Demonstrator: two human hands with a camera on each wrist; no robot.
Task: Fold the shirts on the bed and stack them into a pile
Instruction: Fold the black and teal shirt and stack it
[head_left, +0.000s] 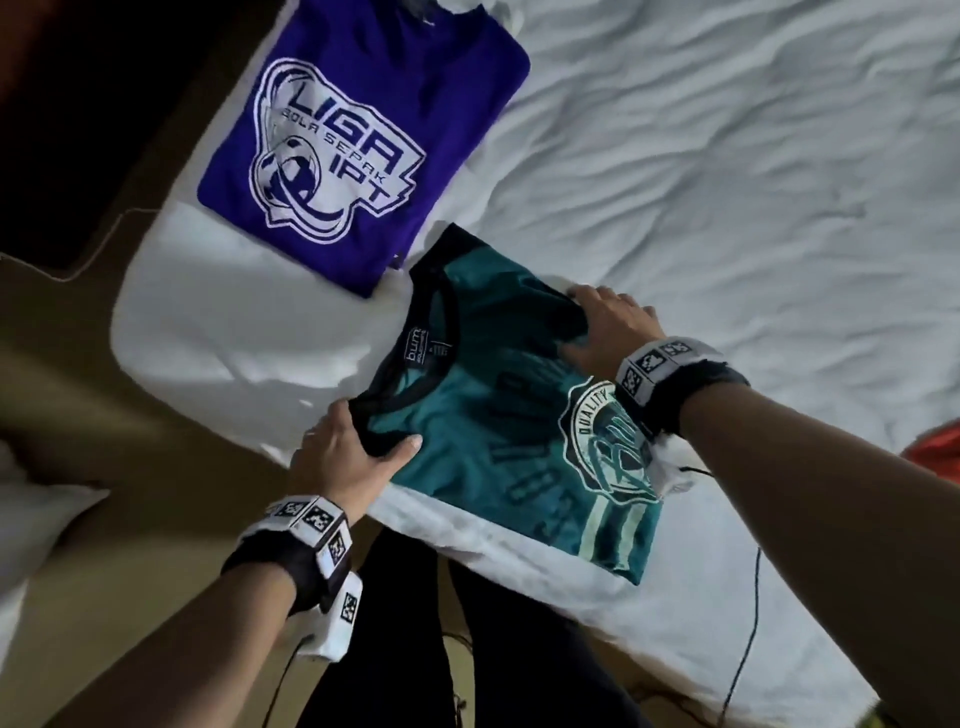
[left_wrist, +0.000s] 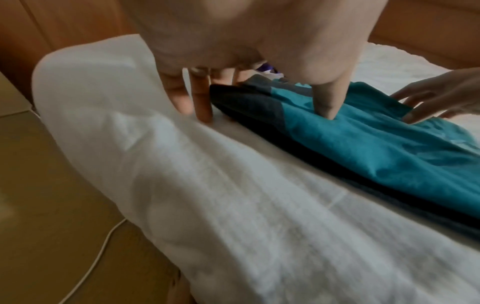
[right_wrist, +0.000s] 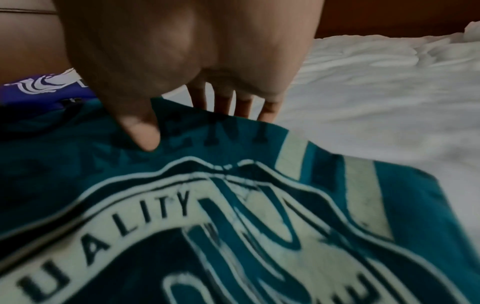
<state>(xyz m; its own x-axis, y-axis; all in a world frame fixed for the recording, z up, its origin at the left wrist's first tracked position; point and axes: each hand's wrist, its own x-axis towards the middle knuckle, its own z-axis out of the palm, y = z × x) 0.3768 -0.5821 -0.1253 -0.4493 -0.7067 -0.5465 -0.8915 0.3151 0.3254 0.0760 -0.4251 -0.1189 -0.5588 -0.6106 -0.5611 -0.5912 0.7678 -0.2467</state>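
A folded teal shirt (head_left: 483, 441) with a dark collar and a cream "QUALITY" crest lies at the near edge of the white bed (head_left: 727, 182). My left hand (head_left: 374, 431) grips its near collar-side corner, thumb on top and fingers down at the edge; the left wrist view shows this hand (left_wrist: 265, 115) on the teal shirt (left_wrist: 363, 148). My right hand (head_left: 587, 325) grips the far edge, thumb on the cloth and fingers behind it, as the right wrist view shows for the hand (right_wrist: 189, 125) and teal shirt (right_wrist: 233, 205). A folded purple shirt (head_left: 363, 140) with a white logo lies beyond, apart.
The bed's corner (head_left: 156, 312) drops to a tan floor on the left. A white pillow (head_left: 31, 519) lies on the left. Something orange (head_left: 935, 447) shows at the right edge. A black cable (head_left: 748, 623) hangs from the right wrist. A white cable (left_wrist: 101, 253) lies on the floor.
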